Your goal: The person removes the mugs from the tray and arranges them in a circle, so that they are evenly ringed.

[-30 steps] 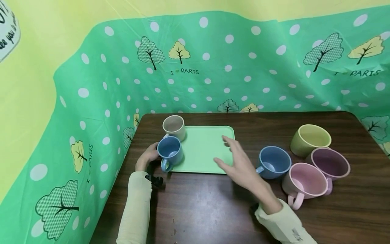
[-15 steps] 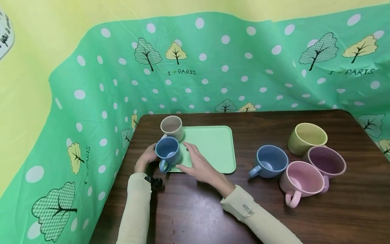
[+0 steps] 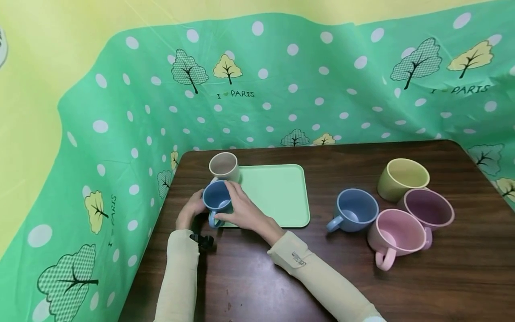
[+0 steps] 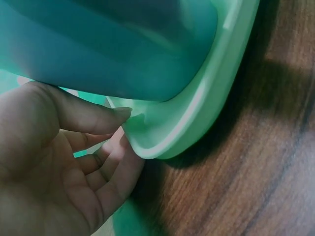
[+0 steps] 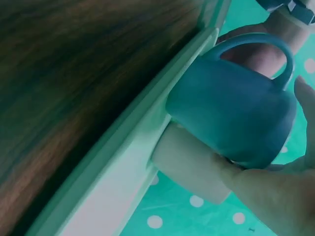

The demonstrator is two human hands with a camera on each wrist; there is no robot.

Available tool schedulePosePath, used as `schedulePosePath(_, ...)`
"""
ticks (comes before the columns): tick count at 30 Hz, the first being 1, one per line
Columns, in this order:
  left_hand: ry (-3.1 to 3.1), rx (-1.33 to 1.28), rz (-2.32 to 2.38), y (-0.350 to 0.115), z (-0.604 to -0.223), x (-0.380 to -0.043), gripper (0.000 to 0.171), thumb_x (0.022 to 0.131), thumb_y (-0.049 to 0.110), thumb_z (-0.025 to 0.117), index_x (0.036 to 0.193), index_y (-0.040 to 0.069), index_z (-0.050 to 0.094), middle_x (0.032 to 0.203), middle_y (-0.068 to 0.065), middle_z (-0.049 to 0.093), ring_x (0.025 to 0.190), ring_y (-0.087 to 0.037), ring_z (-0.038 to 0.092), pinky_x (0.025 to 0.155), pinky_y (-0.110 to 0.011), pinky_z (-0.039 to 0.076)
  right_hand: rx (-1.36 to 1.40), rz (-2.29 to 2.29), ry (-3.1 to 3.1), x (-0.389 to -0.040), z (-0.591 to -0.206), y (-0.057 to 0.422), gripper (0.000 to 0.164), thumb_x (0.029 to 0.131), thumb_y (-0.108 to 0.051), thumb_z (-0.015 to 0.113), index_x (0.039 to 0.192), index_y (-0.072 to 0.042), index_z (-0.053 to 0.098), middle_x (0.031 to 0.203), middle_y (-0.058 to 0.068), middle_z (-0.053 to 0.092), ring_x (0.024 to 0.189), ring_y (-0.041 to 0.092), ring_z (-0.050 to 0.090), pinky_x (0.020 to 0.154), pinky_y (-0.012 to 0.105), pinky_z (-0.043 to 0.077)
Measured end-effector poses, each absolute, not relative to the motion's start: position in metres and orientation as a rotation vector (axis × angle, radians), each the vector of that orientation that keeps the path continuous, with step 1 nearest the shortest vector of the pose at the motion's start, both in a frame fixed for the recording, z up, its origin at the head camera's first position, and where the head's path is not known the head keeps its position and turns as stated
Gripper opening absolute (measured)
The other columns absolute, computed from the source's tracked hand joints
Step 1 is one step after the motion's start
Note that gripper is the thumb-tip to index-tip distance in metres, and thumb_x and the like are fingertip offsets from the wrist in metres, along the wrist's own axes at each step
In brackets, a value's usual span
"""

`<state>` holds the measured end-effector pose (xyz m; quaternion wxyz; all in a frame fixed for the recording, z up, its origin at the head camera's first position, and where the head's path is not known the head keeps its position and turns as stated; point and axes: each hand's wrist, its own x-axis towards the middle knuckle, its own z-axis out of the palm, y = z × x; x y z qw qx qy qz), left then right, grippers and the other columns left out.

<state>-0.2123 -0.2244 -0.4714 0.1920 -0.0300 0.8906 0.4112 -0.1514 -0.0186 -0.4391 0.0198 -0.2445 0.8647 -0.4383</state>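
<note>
Blue all over, a smooth-walled mug with a loop handle (image 3: 216, 197) stands upright at the near left corner of a pale green, rectangular tray with a raised rim (image 3: 277, 194), its handle turned toward the near edge of the surface. The right hand (image 3: 243, 210) holds this mug from its right side, fingers bent about the far part of the wall and rim, thumb in front near the handle. At the tray's near left corner, the left hand (image 4: 74, 147) pinches the rim, thumb on top just beside the mug's base and fingers underneath; a black wrist device (image 3: 206, 242) sits on that wrist. Right behind the held mug, at the tray's far left corner, stands a grey-beige round mug (image 3: 223, 165). The tray lies toward the left edge of a dark brown, wood-grained surface (image 3: 257, 273). Well apart from it, toward the surface's right edge, four more mugs stand upright close together: a wide blue mug (image 3: 356, 210) with its handle toward the tray, a yellow-green mug (image 3: 403, 174) farthest back, a purple mug (image 3: 428, 208) rightmost, and a pink mug (image 3: 396, 230) nearest the near edge. Green cloth with white dots and printed trees (image 3: 277, 94) rises beyond the surface's far and left edges.
</note>
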Motion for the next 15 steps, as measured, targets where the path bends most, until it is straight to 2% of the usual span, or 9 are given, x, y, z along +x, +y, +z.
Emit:
schedulePosePath(8,2.541,-0.088,1.137,-0.2267,-0.4743,-0.2125,0.043,0.094,0.025,0.05,0.128,-0.001,0.05,0.125,-0.022,0.055,0.113,-0.032,0.049,0.1,-0.048,0.039,-0.678,-1.297,2.715,-0.1586,-0.4391,-0.0255,0.108,0.077,-0.049,0.075,0.153,-0.009,0.011,0.15,0.013,0.027,0.132,0.026,0.04,0.104,0.043,0.041)
schedulePosePath(12,2.523,-0.083,1.132,-0.2241,-0.4738,-0.212,0.044,0.094,0.027,0.05,0.128,-0.001,0.049,0.122,-0.021,0.055,0.108,-0.031,0.05,0.095,-0.046,0.041,-0.628,-1.264,2.759,-0.1571,-0.4364,-0.0217,0.108,0.073,-0.052,0.077,0.152,-0.009,0.017,0.144,0.013,0.032,0.127,0.027,0.041,0.101,0.044,0.043)
schedulePosePath(15,2.537,-0.096,1.131,-0.2216,-0.4739,-0.2123,0.038,0.093,0.025,0.05,0.121,-0.001,0.052,0.115,-0.02,0.056,0.103,-0.029,0.051,0.09,-0.04,0.042,-0.629,-1.245,2.768,-0.1552,-0.4351,-0.0184,0.104,0.072,-0.051,0.078,0.15,-0.008,0.023,0.141,0.012,0.033,0.122,0.026,0.043,0.099,0.042,0.044)
